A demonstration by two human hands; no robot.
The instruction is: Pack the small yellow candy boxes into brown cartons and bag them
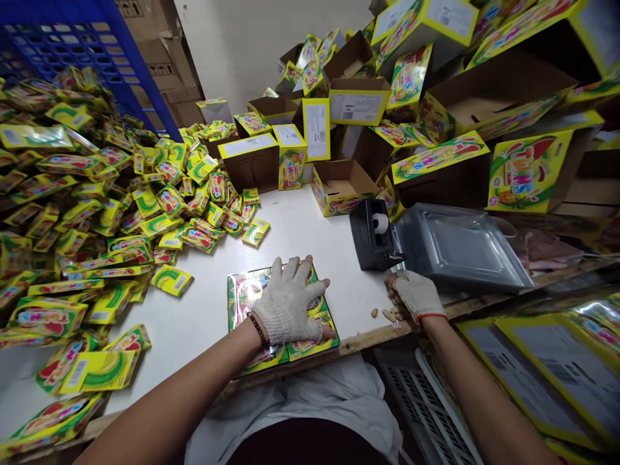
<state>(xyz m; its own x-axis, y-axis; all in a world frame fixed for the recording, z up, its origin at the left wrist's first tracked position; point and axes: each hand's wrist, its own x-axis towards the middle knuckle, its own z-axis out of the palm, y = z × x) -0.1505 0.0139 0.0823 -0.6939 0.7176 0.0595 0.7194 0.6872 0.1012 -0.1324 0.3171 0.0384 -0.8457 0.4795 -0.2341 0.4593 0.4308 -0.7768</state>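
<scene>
My left hand [289, 302], in a white knit glove, lies flat with fingers spread on a shiny wrapped bundle of yellow-green snack packets [242, 294] at the front edge of the white table [300, 232]. My right hand [411, 296], also gloved, rests curled at the table's edge just below the black tape dispenser [372, 234]. Its fingers are bent under, and I cannot make out anything in them. A few small tan bits [382, 314] lie on the table edge beside it.
A big heap of loose yellow-green packets [72, 213] covers the left of the table. Open yellow cartons [339, 187] pile up behind and to the right. A clear plastic tray [460, 248] sits right of the dispenser. Flat cartons [547, 368] lie at lower right; a blue crate [72, 39] stands at the back left.
</scene>
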